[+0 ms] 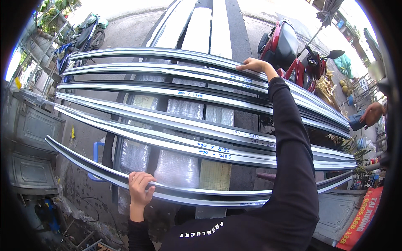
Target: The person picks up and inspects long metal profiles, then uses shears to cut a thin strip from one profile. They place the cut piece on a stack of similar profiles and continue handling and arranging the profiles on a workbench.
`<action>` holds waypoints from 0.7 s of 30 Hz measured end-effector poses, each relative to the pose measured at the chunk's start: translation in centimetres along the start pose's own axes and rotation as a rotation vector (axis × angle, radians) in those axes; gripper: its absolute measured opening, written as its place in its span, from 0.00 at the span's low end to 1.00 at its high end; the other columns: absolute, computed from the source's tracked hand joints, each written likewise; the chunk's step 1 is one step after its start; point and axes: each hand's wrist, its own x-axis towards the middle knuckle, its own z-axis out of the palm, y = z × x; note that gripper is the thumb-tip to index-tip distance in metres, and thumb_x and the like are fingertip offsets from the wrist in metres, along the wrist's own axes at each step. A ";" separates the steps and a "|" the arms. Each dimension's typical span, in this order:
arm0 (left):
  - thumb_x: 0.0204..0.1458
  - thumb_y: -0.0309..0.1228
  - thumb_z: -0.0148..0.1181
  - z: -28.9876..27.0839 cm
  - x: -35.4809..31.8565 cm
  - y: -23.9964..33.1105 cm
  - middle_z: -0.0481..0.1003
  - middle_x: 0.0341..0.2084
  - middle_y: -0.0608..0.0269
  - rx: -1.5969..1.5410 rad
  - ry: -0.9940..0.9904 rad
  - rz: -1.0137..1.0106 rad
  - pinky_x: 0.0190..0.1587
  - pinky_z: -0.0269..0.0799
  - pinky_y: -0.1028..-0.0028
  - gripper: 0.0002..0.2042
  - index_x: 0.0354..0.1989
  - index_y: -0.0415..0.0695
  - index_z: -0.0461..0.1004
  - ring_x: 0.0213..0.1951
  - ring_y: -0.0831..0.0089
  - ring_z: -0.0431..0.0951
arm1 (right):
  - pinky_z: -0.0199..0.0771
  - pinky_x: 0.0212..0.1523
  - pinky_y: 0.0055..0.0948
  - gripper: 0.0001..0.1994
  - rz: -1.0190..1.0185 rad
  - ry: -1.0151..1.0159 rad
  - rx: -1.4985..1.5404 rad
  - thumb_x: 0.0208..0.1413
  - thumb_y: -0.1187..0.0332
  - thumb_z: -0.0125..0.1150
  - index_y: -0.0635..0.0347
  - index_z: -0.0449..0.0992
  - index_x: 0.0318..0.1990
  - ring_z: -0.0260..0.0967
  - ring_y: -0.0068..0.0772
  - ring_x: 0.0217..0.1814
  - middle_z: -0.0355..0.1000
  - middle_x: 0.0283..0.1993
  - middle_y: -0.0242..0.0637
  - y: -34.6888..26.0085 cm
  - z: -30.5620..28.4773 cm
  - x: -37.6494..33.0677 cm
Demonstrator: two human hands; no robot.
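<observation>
Several long silver-and-black metal profiles [167, 90] lie crosswise in front of me, side by side, many with blue handwriting on them. My left hand [141, 190] has its fingers curled over the nearest metal profile [213, 197], which is set apart from the others. Stretched far forward, my right hand [254, 65] grips the farthest metal profile [184, 53] right of its middle. The undersides of both grips are hidden. Beneath the profiles, running away from me, are long pieces wrapped in clear plastic [178, 167].
A red motorbike [293, 62] stands at the far right, and another motorbike [86, 35] at the far left. Grey panels [37, 129] line the left side. A person's arm [372, 113] shows at the right edge. A red banner [362, 219] hangs at the lower right.
</observation>
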 end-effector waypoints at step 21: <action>0.59 0.50 0.47 0.1 -0.1 0.0 0.75 0.27 0.64 0.015 -0.012 -0.038 0.48 0.60 0.63 0.21 0.26 0.46 0.75 0.35 0.63 0.75 | 0.55 0.65 0.46 0.31 -0.352 0.428 -0.112 0.47 0.60 0.71 0.50 0.63 0.57 0.58 0.47 0.66 0.61 0.58 0.43 -1.2 2.6 -0.3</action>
